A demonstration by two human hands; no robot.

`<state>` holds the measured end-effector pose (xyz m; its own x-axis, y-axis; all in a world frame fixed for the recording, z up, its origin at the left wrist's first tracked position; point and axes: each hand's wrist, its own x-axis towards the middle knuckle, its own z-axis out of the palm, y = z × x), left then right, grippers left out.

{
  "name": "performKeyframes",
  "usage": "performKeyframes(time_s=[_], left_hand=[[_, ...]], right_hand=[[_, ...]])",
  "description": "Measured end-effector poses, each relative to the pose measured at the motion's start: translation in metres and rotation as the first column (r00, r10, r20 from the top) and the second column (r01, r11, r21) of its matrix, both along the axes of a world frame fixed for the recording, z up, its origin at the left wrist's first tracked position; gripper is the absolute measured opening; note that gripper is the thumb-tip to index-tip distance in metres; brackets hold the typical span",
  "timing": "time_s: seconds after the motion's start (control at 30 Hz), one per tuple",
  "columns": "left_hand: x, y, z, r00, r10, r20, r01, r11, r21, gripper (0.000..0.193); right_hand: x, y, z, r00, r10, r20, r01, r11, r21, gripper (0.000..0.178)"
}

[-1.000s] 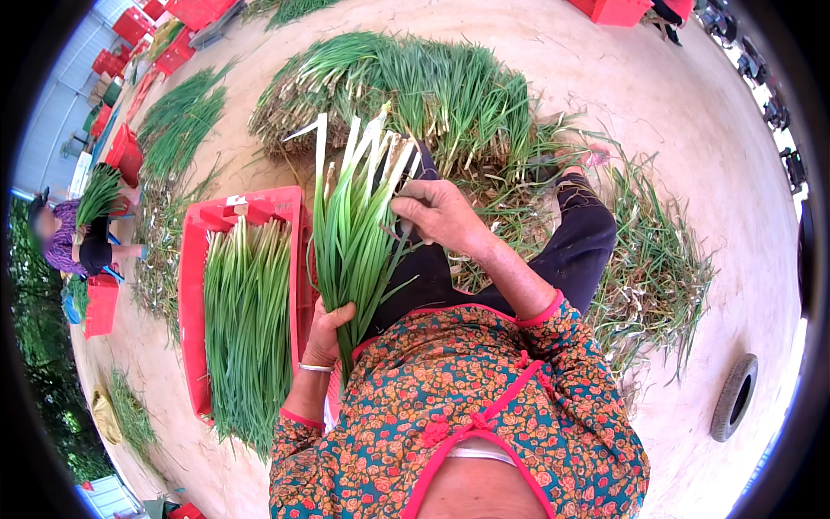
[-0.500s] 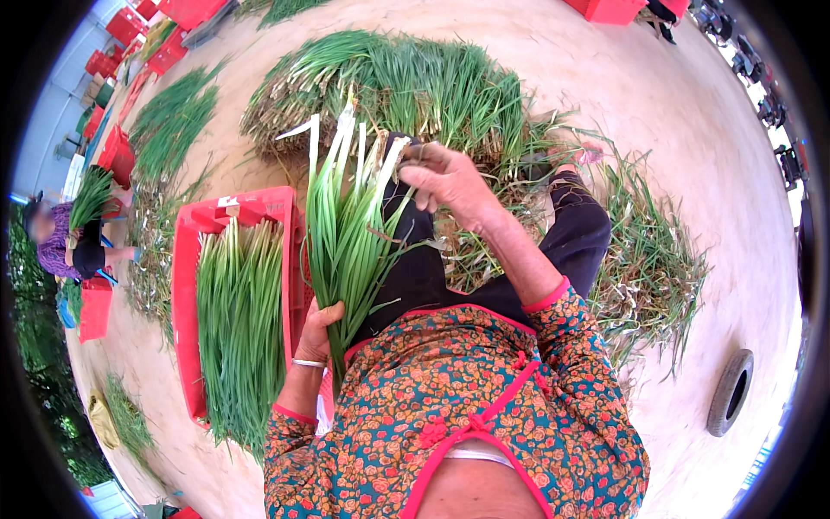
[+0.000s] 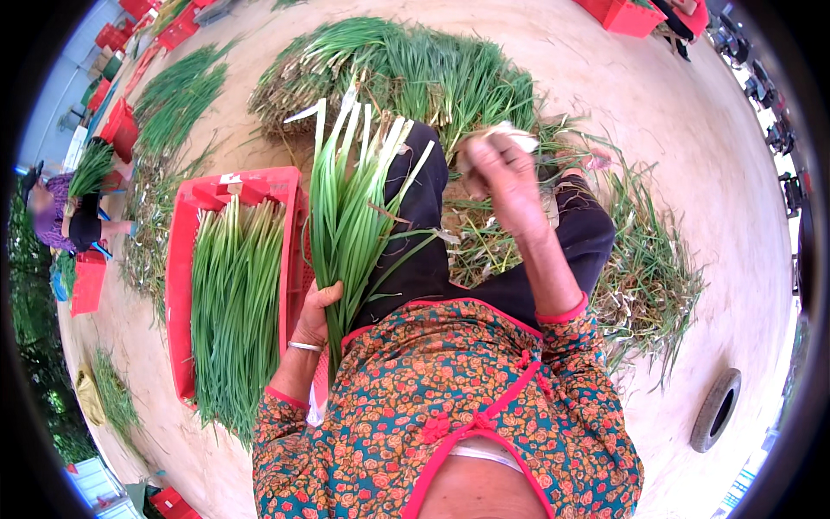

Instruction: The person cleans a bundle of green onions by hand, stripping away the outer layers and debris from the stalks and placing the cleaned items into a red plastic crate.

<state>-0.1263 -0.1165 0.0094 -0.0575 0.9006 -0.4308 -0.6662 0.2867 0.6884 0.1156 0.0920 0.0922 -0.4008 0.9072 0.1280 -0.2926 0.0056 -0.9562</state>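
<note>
My left hand [image 3: 320,313] is closed round the lower green part of a bunch of garlic chives [image 3: 346,221]. The bunch stands up over my left thigh, its pale stem ends pointing away from me and fanned apart. My right hand [image 3: 512,186] is apart from the bunch, over the gap between my knees, its fingers curled and smeared by motion. A pale, blurred scrap [image 3: 506,131] shows at its fingertips; I cannot make out what it is. Left of the bunch, a red plastic crate [image 3: 178,285] holds chives [image 3: 235,303] laid side by side, pale ends away from me.
A big heap of untrimmed chives [image 3: 415,73] lies beyond my feet. Leaf scraps [image 3: 648,268] cover the floor between and right of my legs. A tyre [image 3: 716,410] lies at the right. Another person [image 3: 62,212] sits far left, near more chives [image 3: 181,99] and red crates [image 3: 119,130].
My right hand has moved right, away from the stem ends of the bunch, toward the scraps between my legs. My left hand keeps its hold on the chives.
</note>
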Motion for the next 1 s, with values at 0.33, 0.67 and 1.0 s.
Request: performKeyframes(time_s=[0.33,0.67,1.0], left_hand=[[0.0,0.0,-0.006,1.0,0.025,0.0,-0.025,0.999,0.021,0.049],[-0.004,-0.001,-0.004,0.997,-0.072,-0.018,0.073,0.995,0.065,0.049],[-0.002,-0.005,-0.005,0.984,-0.048,-0.17,0.058,0.997,0.055,0.046]], right_hand=[[-0.037,-0.08,-0.023,0.685,0.307,0.661,-0.708,0.493,0.505,0.012],[-0.032,-0.012,-0.006,0.969,0.041,0.244,-0.044,0.999,0.006,0.03],[0.017,0.014,-0.004,0.882,-0.002,-0.471,-0.176,0.926,-0.334,0.019]])
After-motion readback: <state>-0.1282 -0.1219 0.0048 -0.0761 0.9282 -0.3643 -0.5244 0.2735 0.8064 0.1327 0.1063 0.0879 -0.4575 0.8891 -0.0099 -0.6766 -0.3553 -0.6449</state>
